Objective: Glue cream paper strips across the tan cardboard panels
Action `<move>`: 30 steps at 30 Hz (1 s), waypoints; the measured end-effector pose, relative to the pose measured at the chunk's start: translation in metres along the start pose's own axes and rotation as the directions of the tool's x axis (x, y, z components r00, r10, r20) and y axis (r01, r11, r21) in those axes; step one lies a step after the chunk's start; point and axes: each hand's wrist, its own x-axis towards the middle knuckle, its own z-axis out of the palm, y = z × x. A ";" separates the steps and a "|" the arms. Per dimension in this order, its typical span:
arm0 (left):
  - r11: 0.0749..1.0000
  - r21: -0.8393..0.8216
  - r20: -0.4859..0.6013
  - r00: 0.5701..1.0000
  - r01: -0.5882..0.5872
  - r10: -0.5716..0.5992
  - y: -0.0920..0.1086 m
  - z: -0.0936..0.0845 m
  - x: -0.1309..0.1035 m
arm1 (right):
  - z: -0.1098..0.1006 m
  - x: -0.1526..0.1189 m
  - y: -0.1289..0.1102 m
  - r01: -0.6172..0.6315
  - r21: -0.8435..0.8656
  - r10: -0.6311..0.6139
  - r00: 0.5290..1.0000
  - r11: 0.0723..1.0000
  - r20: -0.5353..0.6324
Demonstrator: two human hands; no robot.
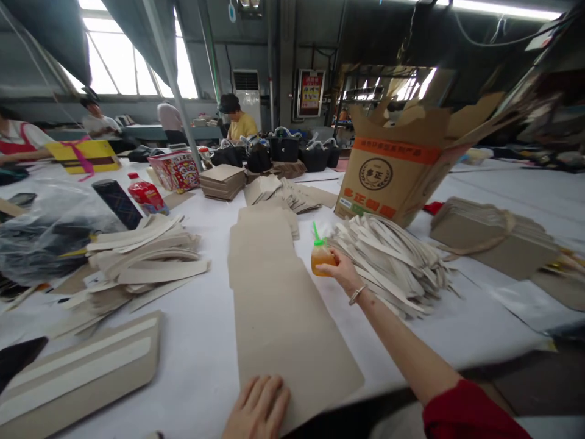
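My right hand (pixel 340 271) is wrapped round a squeeze bottle (pixel 321 258) of amber liquid with a green nozzle pointing up. It is held at the right side of a row of overlapping grey-brown cardboard panels (pixel 278 317). Flat on the near end of the panels lies my left hand (pixel 260 407), fingers stretched out and holding nothing. Just beyond the bottle is a heap of pale cut strips (pixel 388 262). At the lower left, a cardboard panel (pixel 82 372) bears two pale strips lengthwise.
More strips (pixel 146 256) are piled at left, near a red bottle (pixel 145 194) and clear plastic bag (pixel 55 225). A large open carton (pixel 388 171) stands behind the right heap. Stacked panels (pixel 491 231) lie far right. Several people sit at the back, one in a yellow top (pixel 242 127).
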 end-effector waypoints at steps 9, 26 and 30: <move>0.996 0.000 0.109 0.990 0.094 -0.094 0.009 -0.005 -0.005 | -0.097 -0.128 0.002 -0.118 0.785 0.311 0.945 0.608 -0.098; 0.979 0.203 -0.051 0.998 0.036 -0.027 0.017 0.001 -0.002 | -0.091 -0.212 0.024 -0.085 0.690 0.351 0.901 0.719 -0.255; 0.972 0.235 -0.088 0.996 0.013 0.008 0.016 -0.001 0.003 | -0.084 -0.214 0.030 -0.042 0.370 0.161 0.942 0.928 -0.295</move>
